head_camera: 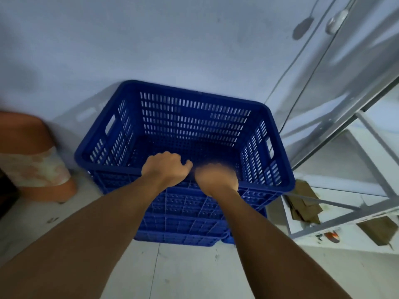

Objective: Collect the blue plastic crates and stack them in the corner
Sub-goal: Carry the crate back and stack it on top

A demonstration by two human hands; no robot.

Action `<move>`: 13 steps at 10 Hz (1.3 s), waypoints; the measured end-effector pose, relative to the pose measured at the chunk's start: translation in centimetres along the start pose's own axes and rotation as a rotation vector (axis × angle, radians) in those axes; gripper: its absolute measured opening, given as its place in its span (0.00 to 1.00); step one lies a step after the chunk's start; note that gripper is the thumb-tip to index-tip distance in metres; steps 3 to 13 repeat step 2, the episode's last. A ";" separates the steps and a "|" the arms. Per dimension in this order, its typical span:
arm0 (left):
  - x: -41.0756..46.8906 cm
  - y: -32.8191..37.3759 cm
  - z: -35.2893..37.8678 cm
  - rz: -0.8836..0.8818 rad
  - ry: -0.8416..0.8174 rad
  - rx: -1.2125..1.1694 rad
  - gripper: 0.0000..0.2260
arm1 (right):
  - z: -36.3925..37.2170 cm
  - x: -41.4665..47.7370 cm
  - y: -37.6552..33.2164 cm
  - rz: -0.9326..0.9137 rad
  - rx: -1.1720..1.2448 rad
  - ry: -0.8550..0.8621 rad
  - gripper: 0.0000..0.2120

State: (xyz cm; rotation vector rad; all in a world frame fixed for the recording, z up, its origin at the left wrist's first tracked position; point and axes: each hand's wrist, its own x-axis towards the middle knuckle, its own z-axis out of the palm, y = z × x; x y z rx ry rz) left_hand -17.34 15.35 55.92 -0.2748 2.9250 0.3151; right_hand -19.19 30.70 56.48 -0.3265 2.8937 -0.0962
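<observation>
— What stands at the far left?

— An orange plastic bin (32, 160) with a pale patterned band sits on the tiled floor (183, 270), against the bluish wall (151, 44) and apart from the crates.

— And in the centre?

— A stack of blue plastic crates (183, 225) rises from the floor, its far side close to the wall. The top crate (190, 119), slotted on all sides with a handle cut-out at each end, lies nested in the ones beneath and is empty.

— Where are the hands?

— Both bare arms reach forward to the near rim of the top crate. The left hand (167, 167) is curled over that rim, fingers hooked inside the crate, gripping the edge. Just beside it, the right hand (217, 180) rests at the same rim but is smeared by motion blur; whether it is gripping or loose cannot be told.

— What lies to the right?

— A white metal frame (367, 130) leans across the corner, thin cables running down the wall behind it. Brown cardboard scraps (306, 203) lie on the floor beneath its bars, near the stack's right side.
</observation>
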 end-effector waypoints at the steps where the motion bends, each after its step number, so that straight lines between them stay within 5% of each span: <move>1: -2.0 0.2 -0.5 0.001 -0.065 0.048 0.29 | -0.1 -1.2 -0.2 0.006 0.029 -0.146 0.26; 13: -4.6 0.6 -2.8 0.015 -0.080 0.112 0.25 | -1.8 -2.9 -0.8 0.021 0.018 -0.203 0.29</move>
